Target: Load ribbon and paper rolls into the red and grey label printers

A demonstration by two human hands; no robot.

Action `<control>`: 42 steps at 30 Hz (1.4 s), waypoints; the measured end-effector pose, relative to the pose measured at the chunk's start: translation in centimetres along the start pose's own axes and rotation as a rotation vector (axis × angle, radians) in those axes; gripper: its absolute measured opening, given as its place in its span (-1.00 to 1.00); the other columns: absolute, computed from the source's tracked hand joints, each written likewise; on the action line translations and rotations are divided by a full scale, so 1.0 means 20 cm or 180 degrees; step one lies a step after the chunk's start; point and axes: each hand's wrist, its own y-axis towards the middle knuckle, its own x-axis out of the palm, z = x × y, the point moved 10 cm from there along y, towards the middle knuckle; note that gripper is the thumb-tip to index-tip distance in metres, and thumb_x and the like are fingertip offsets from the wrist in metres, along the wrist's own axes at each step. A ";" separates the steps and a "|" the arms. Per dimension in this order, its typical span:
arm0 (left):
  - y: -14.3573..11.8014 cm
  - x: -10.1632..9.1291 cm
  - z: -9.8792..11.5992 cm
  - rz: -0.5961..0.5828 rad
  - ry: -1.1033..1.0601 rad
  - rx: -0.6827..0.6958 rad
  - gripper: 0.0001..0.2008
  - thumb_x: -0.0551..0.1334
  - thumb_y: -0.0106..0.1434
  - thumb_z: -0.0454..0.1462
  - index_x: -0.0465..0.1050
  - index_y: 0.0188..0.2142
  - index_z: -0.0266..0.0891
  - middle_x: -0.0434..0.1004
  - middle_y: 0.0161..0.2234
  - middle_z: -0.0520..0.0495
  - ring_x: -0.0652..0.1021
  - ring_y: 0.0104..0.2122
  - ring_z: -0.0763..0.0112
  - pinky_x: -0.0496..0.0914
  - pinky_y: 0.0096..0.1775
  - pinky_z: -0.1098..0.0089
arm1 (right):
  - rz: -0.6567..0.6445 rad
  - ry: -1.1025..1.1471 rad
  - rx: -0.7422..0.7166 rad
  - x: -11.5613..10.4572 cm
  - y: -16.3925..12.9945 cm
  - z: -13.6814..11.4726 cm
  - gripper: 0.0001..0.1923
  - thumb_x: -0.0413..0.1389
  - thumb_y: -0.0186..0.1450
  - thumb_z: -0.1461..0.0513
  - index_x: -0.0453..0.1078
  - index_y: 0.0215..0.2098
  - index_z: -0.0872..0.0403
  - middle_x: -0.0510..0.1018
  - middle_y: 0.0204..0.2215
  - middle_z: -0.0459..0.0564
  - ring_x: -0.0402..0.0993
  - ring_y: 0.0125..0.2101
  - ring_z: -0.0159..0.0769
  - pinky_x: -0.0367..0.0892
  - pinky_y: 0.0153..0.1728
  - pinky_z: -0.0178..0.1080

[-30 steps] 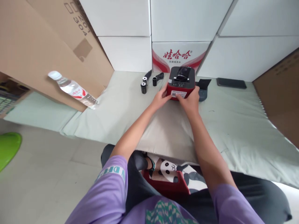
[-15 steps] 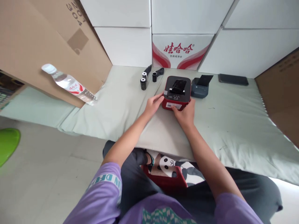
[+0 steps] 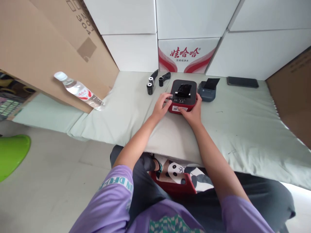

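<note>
Hands flank the red label printer: left hand fingers on its near-left corner, right hand cupping its near-right edge; rigid, probably light, best gripped by both sides.

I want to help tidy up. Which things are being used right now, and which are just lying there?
In use:
red label printer
left hand at its left edge
right hand at its front

Lying about:
two small black rolls
grey printer
water bottle
phone

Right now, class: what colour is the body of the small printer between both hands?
Red body, black top; head view.
</note>
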 end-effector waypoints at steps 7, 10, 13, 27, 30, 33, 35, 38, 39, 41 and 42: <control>0.07 -0.01 -0.04 0.0157 -0.0078 0.0021 -0.38 0.05 0.49 0.32 0.49 -0.22 -0.12 0.55 -0.21 -0.12 0.57 -0.17 0.27 0.45 -0.13 0.27 | 0.0010 0.0019 -0.0041 0.00 0.01 0.00 0.26 0.45 0.03 -0.34 0.06 0.46 -0.02 0.30 0.35 0.29 0.31 0.39 0.24 0.20 0.48 0.38; 0.08 0.01 -0.07 0.0194 -0.0235 -0.0240 -0.35 0.04 0.46 0.37 0.40 -0.31 -0.13 0.58 -0.26 -0.08 0.59 -0.19 0.28 0.47 -0.10 0.26 | -0.0004 0.0033 -0.0026 0.00 0.01 0.00 0.26 0.44 0.03 -0.34 0.05 0.47 -0.03 0.29 0.35 0.29 0.31 0.39 0.24 0.21 0.47 0.38; 0.07 0.02 -0.08 0.0222 -0.0226 -0.0338 -0.35 0.05 0.46 0.36 0.40 -0.32 -0.13 0.56 -0.32 -0.05 0.57 -0.26 0.29 0.46 -0.14 0.26 | 0.0009 -0.0026 -0.0007 0.00 0.01 0.02 0.29 0.44 0.01 -0.36 0.06 0.47 -0.02 0.28 0.33 0.28 0.29 0.39 0.26 0.19 0.48 0.40; 0.07 0.02 -0.08 0.0282 -0.0236 -0.0341 -0.37 0.06 0.49 0.32 0.41 -0.33 -0.14 0.52 -0.36 -0.04 0.58 -0.28 0.30 0.49 -0.16 0.25 | -0.0010 -0.0119 0.0017 -0.01 0.02 0.04 0.31 0.41 -0.02 -0.42 0.09 0.46 -0.01 0.28 0.28 0.25 0.27 0.39 0.25 0.14 0.50 0.41; 0.07 0.03 -0.09 0.0246 -0.0263 -0.0368 -0.36 0.05 0.48 0.34 0.41 -0.32 -0.14 0.55 -0.33 -0.05 0.59 -0.26 0.29 0.49 -0.15 0.25 | -0.0040 -0.0114 -0.0016 -0.01 0.03 0.05 0.30 0.38 -0.02 -0.44 0.10 0.46 -0.04 0.26 0.28 0.24 0.24 0.40 0.24 0.12 0.51 0.40; 0.07 0.03 -0.09 0.0224 -0.0309 -0.0385 -0.35 0.03 0.47 0.36 0.40 -0.32 -0.13 0.57 -0.31 -0.06 0.59 -0.24 0.29 0.48 -0.12 0.25 | -0.0095 -0.0022 0.0010 -0.02 0.05 0.07 0.26 0.33 0.02 -0.46 0.14 0.46 -0.04 0.27 0.27 0.22 0.25 0.40 0.24 0.10 0.53 0.39; 0.07 0.03 -0.09 0.0238 -0.0314 -0.0386 -0.34 0.02 0.47 0.37 0.41 -0.30 -0.13 0.59 -0.30 -0.07 0.60 -0.22 0.28 0.48 -0.09 0.24 | -0.0128 0.0036 0.0047 -0.02 0.06 0.09 0.24 0.31 0.03 -0.48 0.17 0.45 -0.04 0.27 0.25 0.21 0.27 0.38 0.23 0.09 0.53 0.38; 0.06 0.03 -0.08 0.0269 -0.0307 -0.0362 -0.33 0.02 0.47 0.36 0.48 -0.25 -0.14 0.63 -0.26 -0.10 0.63 -0.18 0.25 0.50 -0.05 0.23 | -0.0149 0.0066 0.0101 -0.03 0.07 0.09 0.25 0.30 0.01 -0.50 0.19 0.44 -0.05 0.27 0.24 0.20 0.27 0.38 0.24 0.08 0.53 0.40; 0.05 0.02 -0.08 0.0286 -0.0298 -0.0365 -0.32 0.01 0.47 0.36 0.51 -0.24 -0.14 0.64 -0.25 -0.11 0.63 -0.16 0.25 0.50 -0.04 0.23 | -0.0161 0.0070 0.0124 -0.03 0.07 0.09 0.25 0.30 0.00 -0.51 0.19 0.44 -0.07 0.27 0.24 0.19 0.27 0.38 0.24 0.08 0.53 0.41; 0.05 0.02 -0.09 0.0312 -0.0275 -0.0413 -0.29 0.00 0.47 0.37 0.54 -0.23 -0.15 0.65 -0.24 -0.12 0.64 -0.16 0.24 0.51 -0.03 0.22 | -0.0192 0.0088 0.0170 -0.02 0.08 0.08 0.25 0.30 -0.02 -0.51 0.19 0.43 -0.10 0.27 0.24 0.18 0.27 0.37 0.25 0.08 0.52 0.44; 0.04 0.01 -0.09 0.0331 -0.0267 -0.0446 -0.28 -0.01 0.46 0.38 0.55 -0.23 -0.15 0.66 -0.24 -0.13 0.64 -0.16 0.23 0.52 -0.04 0.22 | -0.0210 0.0100 0.0188 -0.02 0.08 0.08 0.26 0.30 -0.03 -0.52 0.20 0.43 -0.11 0.26 0.24 0.18 0.27 0.37 0.25 0.08 0.52 0.45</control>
